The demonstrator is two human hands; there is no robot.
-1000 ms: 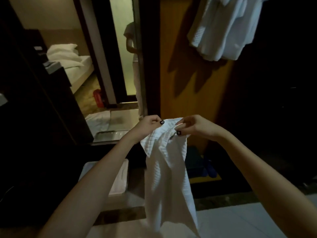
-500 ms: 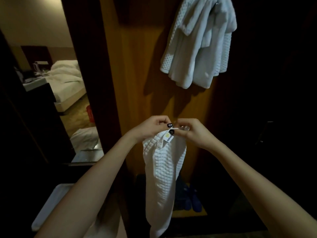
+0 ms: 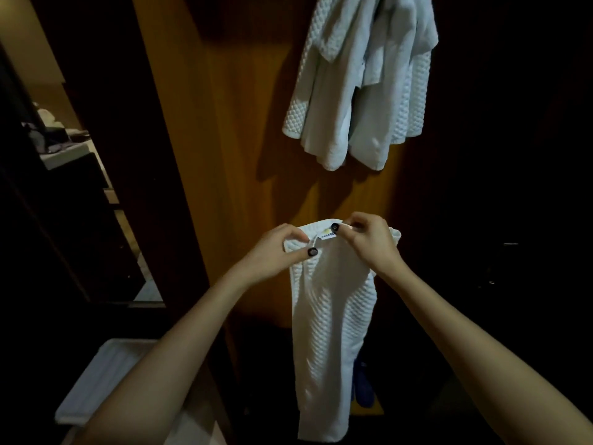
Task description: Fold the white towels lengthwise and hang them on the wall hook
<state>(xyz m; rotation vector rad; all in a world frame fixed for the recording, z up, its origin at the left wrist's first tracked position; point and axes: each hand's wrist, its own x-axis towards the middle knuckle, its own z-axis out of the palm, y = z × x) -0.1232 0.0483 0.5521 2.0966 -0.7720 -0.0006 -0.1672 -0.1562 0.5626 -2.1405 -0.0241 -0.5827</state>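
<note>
A white waffle-textured towel (image 3: 330, 319) hangs down in a narrow folded strip in front of me. My left hand (image 3: 282, 248) grips its top left corner with curled fingers. My right hand (image 3: 369, 242) pinches the top edge by the small label (image 3: 327, 235). Above, several white towels (image 3: 359, 81) hang bunched on the orange wooden wall panel (image 3: 231, 123); the hook itself is hidden behind them.
A white tray-like bin (image 3: 96, 380) sits at the lower left. Blue slippers (image 3: 364, 387) lie on the floor behind the towel. A dark door frame (image 3: 134, 155) stands to the left, with a dim room beyond. The right side is dark.
The view has shifted right and closer to the wooden panel. My hands have moved slightly apart along the towel's top edge, spreading it and showing the label.
</note>
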